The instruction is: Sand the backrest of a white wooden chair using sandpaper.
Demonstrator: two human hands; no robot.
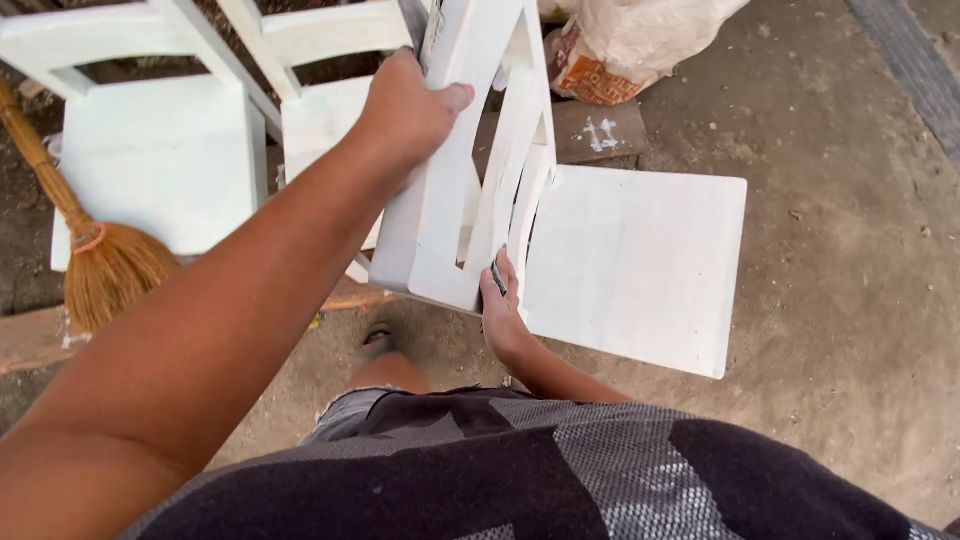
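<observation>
On bare dirt floor (850,250), near its middle: white-painted wooden chair (630,265), tipped, backrest toward camera, seat panel facing up and to the right. Left hand (405,120) closed over top rail of backrest, thumb visible on the near face, grip full. Right hand (502,305) low at bottom of backrest slats, fingers curled around a small dark object (497,277), pressed against the wood; kind of object too small to tell, possibly an abrasive pad or brush. Both hands thus occupied, neither spread wide. Seat surface evenly white, no bare wood seen on it; slats and rail likewise white. Judged: coating on visible faces largely complete, work now confined to joint area between slats and seat. Underside and legs hidden, state not determinable. Toward far left of floor: two further white chairs (160,150), upright, close together, also fully white on seats, apparently at similar stage. Straw broom (100,265) leaning beside the leftmost chair. Toward far edge: filled plastic sack (630,45) and flat slab with white paint smears (600,132). Foot in sandal (377,338) just below backrest. Dark patterned garment in foreground.
</observation>
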